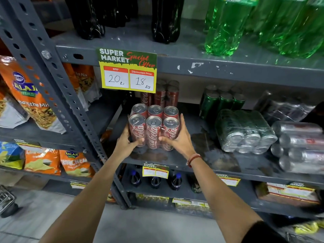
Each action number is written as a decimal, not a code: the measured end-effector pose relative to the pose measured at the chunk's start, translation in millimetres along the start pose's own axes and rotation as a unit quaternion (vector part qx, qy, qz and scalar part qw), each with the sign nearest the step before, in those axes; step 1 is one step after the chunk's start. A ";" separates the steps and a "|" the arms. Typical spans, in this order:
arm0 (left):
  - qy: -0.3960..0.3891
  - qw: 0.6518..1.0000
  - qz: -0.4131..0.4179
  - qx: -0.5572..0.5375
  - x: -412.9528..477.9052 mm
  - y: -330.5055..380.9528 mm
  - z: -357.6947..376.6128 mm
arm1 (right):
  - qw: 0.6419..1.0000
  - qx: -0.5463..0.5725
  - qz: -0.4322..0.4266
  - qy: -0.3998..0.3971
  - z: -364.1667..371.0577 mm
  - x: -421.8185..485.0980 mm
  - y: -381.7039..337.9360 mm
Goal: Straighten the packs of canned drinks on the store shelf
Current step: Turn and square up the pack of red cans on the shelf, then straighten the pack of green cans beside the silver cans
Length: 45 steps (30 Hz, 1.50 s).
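Head view: left hand (126, 143) and right hand (178, 137) clasp red pack (154, 128) (6 cans); arms outstretched.

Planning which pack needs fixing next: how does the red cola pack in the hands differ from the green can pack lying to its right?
The red cola pack stands upright, tops up; the green can pack lies tipped on its side, can ends facing forward. The red cola pack is gripped by the left hand and right hand; the green can pack is untouched. Cans are red versus green. Both are shrink-wrapped and sit on the same shelf.
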<state>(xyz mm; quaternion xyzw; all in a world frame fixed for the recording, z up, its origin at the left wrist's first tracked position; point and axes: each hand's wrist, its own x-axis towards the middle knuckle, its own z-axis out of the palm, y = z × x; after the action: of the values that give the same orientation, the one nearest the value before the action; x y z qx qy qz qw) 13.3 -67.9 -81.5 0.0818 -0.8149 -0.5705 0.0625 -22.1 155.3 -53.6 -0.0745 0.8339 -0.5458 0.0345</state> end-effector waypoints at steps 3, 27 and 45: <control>-0.001 1.000 0.011 0.010 2.6 0.1 1.3 | 1.000 0.011 0.007 -0.011 4.7 -1.8 4.1; -0.118 0.978 0.046 0.167 0.5 190.4 247.7 | 0.962 -0.185 0.111 0.169 -278.9 2.0 64.4; -0.146 0.988 0.008 0.052 19.3 153.3 300.1 | 0.984 -0.028 0.115 0.135 -276.1 7.7 112.4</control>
<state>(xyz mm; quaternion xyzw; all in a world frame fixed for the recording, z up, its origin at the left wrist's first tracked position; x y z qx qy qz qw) -73.6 255.6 -39.7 -0.0054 -0.8444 -0.5326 -0.0569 -77.8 448.2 -45.3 0.0951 0.8488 -0.5197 -0.0179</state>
